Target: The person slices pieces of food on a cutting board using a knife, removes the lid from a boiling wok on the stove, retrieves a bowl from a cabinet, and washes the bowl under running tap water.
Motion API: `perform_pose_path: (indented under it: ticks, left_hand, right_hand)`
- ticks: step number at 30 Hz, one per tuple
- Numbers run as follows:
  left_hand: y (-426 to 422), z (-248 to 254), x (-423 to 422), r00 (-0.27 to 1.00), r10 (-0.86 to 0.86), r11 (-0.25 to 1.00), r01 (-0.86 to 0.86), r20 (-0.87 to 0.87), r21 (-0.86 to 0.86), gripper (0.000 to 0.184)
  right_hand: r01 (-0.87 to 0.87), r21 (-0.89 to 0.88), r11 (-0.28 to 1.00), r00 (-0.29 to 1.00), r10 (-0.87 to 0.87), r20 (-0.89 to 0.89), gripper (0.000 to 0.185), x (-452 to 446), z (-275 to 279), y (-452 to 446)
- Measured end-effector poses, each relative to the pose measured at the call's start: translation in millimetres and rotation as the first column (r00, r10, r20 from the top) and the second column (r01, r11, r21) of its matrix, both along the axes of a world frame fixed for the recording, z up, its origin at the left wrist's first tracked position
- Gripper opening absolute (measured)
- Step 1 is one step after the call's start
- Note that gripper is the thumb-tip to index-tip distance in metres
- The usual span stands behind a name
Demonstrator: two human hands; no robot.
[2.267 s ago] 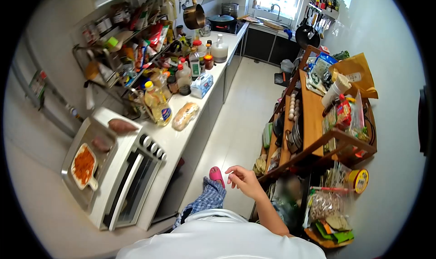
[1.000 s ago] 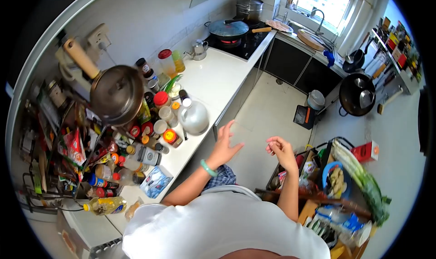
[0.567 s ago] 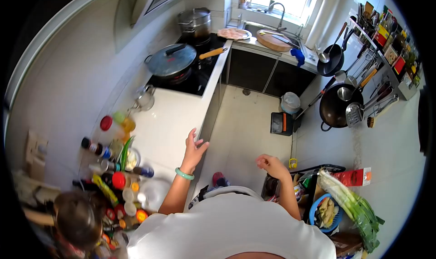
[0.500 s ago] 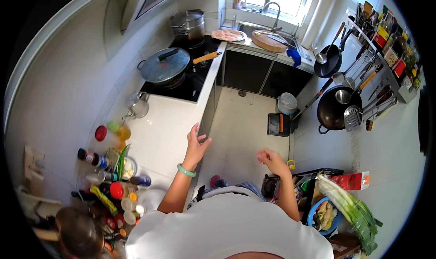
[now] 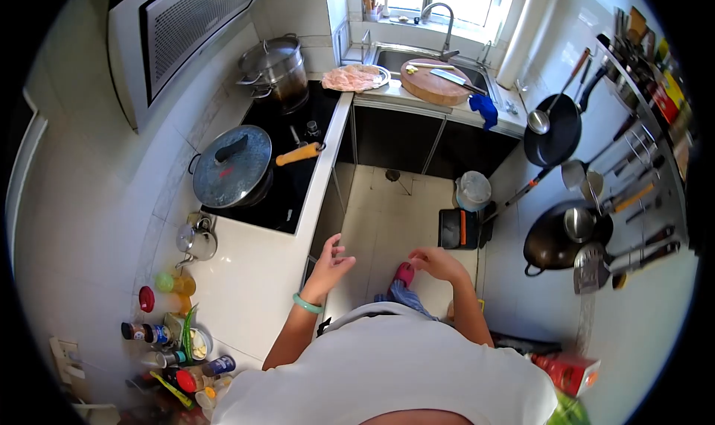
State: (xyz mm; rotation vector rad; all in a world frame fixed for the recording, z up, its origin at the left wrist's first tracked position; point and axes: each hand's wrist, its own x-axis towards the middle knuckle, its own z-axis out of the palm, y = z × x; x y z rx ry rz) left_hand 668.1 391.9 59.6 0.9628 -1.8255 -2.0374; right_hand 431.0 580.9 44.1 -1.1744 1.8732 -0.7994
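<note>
My left hand (image 5: 328, 269), with a green bangle (image 5: 307, 303) at its wrist, hangs in the air beside the white counter's edge. Its fingers are apart and nothing is in them. Over the floor, my right hand (image 5: 439, 264) points inward with fingers loosely bent, holding nothing visible. Nearest ahead on the left is the black cooktop (image 5: 292, 194), bearing a wok with a glass lid (image 5: 242, 164) and a wooden handle (image 5: 298, 154). A steel pot (image 5: 279, 71) stands behind it. Raw meat slices (image 5: 350, 77) lie on a plate at the far corner.
A round chopping board (image 5: 432, 90) with a knife (image 5: 454, 78) sits by the sink (image 5: 391, 58). A blue cloth (image 5: 484, 110) hangs over the counter edge. Pans (image 5: 567, 239) and ladles hang on the right wall. A bin (image 5: 473, 191) and dustpan (image 5: 456, 228) stand on the floor. Jars (image 5: 160, 298) crowd the left counter.
My body has moved forward, so the stove, sink and hanging pans are nearer. The leeks and blue basket have mostly dropped out of view. Both hands stay raised, holding nothing visible.
</note>
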Motion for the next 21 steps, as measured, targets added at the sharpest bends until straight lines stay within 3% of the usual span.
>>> perform_pose_path:
  ticks: [4,6,9,14,17,21]
  left_hand:
    - [-22,2,-62,0.998,0.062,0.997,-0.062,-0.002,0.056,0.064]
    - [-32,-2,-101,0.997,0.07,0.997,-0.071,-0.038,-0.039,0.062]
    - [-45,-13,-160,0.995,0.08,0.994,-0.084,-0.064,-0.068,0.057]
    - [-65,-14,-246,0.992,0.078,0.985,-0.092,-0.099,-0.144,0.044]
    - [-97,-26,-294,0.983,0.113,0.967,-0.143,-0.148,-0.212,0.025]
    - [-182,-62,-371,0.969,0.182,0.927,-0.225,-0.167,-0.3,0.022]
  right_hand:
    - [-0.02,-0.055,0.998,1.0,0.019,-0.022,0.02,-75,22,-55]
    - [-0.087,-0.084,0.993,0.993,0.08,-0.084,0.02,-112,37,-80]
    - [-0.113,-0.126,0.986,0.994,0.111,-0.018,0.021,-162,54,-104]
    - [-0.116,-0.08,0.99,0.993,0.112,-0.045,0.022,-232,46,-128]
    - [-0.068,-0.038,0.997,0.997,0.069,0.025,0.022,-261,35,-136]
    - [0.092,-0.086,0.992,0.993,-0.084,0.085,0.021,-309,14,-157]
